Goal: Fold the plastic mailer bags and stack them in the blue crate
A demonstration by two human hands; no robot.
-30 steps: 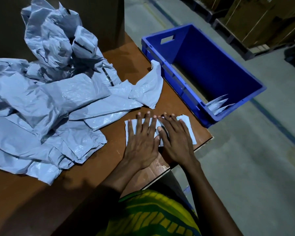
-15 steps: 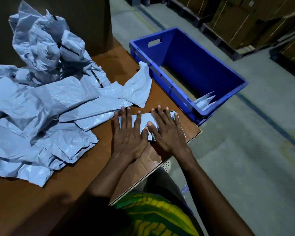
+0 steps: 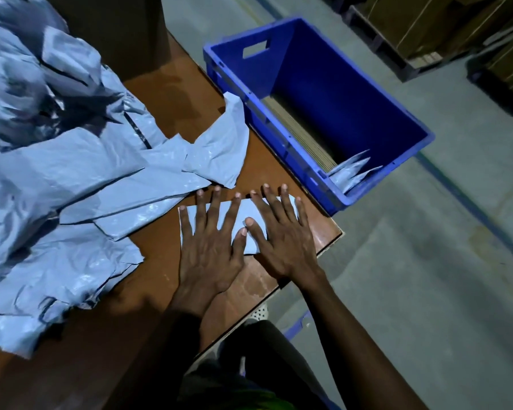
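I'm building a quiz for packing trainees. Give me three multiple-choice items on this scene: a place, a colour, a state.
1. Where in the crate do the folded bags lie? A. near corner B. far corner C. middle
2. What colour is the crate? A. red B. blue C. green
3. How do the left hand and right hand lie on the mailer? A. fists B. pinching an edge C. flat, fingers spread
Key: 1 A, they poke up at the corner nearest the person. 2 B, its walls are blue. 3 C, straight fingers press it to the table.
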